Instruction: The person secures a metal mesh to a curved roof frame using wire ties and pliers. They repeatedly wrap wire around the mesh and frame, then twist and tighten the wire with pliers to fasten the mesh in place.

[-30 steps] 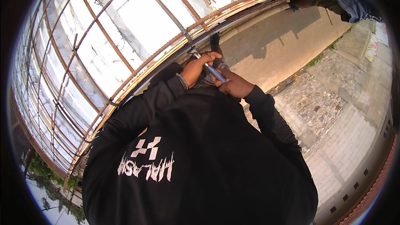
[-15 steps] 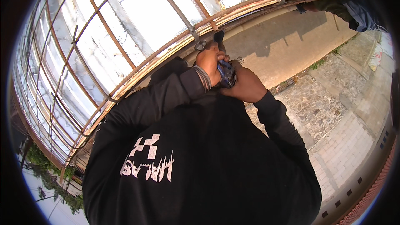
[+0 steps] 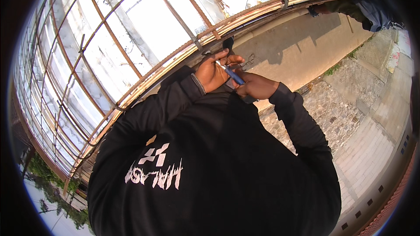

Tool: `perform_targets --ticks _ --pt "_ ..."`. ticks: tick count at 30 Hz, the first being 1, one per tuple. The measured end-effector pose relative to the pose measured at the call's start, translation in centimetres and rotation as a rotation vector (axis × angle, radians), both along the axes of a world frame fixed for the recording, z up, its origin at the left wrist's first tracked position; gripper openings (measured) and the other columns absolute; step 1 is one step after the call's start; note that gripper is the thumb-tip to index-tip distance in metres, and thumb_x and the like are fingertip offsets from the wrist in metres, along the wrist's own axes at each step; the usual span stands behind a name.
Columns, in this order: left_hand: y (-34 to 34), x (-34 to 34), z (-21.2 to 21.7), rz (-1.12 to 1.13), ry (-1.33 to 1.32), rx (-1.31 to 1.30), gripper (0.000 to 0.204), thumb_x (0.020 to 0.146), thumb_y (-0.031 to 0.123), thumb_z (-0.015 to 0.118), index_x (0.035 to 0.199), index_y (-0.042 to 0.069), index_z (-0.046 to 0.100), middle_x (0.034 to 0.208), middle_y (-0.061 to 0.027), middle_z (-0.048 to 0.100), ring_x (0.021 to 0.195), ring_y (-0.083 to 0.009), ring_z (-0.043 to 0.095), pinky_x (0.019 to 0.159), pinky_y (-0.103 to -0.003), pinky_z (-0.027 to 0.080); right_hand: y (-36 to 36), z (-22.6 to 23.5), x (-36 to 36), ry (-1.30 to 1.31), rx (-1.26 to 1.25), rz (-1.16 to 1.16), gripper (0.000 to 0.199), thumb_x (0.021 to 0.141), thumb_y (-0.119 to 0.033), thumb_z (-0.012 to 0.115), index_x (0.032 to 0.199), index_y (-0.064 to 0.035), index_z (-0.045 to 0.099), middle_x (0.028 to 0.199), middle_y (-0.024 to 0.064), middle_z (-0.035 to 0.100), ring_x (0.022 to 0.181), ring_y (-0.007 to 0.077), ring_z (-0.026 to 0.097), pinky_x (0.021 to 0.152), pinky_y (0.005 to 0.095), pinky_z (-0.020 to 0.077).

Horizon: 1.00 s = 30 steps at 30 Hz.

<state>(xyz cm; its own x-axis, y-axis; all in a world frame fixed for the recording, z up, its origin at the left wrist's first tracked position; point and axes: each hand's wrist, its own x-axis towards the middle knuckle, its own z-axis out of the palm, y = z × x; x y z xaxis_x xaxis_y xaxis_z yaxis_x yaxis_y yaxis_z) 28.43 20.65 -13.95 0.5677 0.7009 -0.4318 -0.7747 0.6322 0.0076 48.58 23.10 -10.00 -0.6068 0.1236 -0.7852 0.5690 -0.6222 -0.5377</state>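
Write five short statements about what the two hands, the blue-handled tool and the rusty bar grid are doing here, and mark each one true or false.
1. The left hand and right hand are close together at the edge of the rusty bar grid. True.
2. A blue-handled tool lies between the two hands. True.
3. The person wears a white short-sleeved shirt. False: the sleeves are long and black.
4. The hands are resting on the stone paving. False: they are up at the grid, and the paving lies below.
5. Another person's arm shows at the grid's far end, upper right. True.
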Motion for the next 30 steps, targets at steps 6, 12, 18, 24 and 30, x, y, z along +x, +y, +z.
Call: perform_targets --ticks 6,12,18,24,30 --pt "-0.3 0.3 -1.3 0.018 -0.247 -0.082 0.041 0.106 0.03 0.04 0.071 0.012 0.051 0.063 -0.0005 0.044 0.083 -0.0209 0.052 0.087 -0.039 0.046 -0.8 -2.5 -0.3 0.413 -0.692 -0.435 0.043 0.064 -0.005 0.061 0.107 0.0016 0.058 0.092 0.0084 0.06 0.085 0.0193 0.057 0.077 0.0255 0.0454" --pt "-0.3 2.8 -0.3 0.126 0.54 -0.482 0.032 0.105 0.019 0.037 0.076 0.012 0.044 0.06 -0.0009 0.034 0.065 -0.0197 0.043 0.069 -0.04 0.046 -0.8 2.8 -1.4 -0.167 0.351 -0.018 0.062 0.078 -0.023 0.073 0.127 0.0109 0.055 0.096 0.0137 0.067 0.083 0.0226 0.066 0.073 0.0355 0.0532" --pt "0.2 3.2 -0.8 0.155 0.376 -0.464 0.029 0.105 0.022 0.045 0.078 0.013 0.042 0.066 -0.0015 0.042 0.07 -0.0204 0.051 0.071 -0.04 0.047 -4.1 3.5 -4.6 -0.569 1.272 0.274 0.03 0.073 -0.019 0.07 0.094 -0.0018 0.055 0.074 0.0149 0.063 0.076 0.0363 0.069 0.07 0.044 0.055" --pt "1.3 2.9 -1.5 0.103 0.209 -0.28 0.036 0.099 0.042 0.06 0.078 0.019 0.042 0.102 -0.0009 0.065 0.089 -0.0193 0.058 0.082 -0.035 0.043 1.4 -0.6 -0.5 -0.377 1.428 0.244 0.03 0.071 -0.013 0.07 0.093 -0.0024 0.054 0.081 0.0196 0.065 0.078 0.0412 0.066 0.068 0.0502 0.0516" --pt "0.6 1.8 -0.3 0.014 0.325 -0.066 0.015 0.098 0.027 0.06 0.097 0.016 0.05 0.124 -0.0035 0.066 0.104 -0.0192 0.059 0.092 -0.034 0.043 3.7 -0.1 -0.4 -0.275 1.214 0.321 0.026 0.075 -0.009 0.063 0.098 -0.0002 0.059 0.084 0.0195 0.067 0.084 0.0404 0.066 0.072 0.0494 0.0515"
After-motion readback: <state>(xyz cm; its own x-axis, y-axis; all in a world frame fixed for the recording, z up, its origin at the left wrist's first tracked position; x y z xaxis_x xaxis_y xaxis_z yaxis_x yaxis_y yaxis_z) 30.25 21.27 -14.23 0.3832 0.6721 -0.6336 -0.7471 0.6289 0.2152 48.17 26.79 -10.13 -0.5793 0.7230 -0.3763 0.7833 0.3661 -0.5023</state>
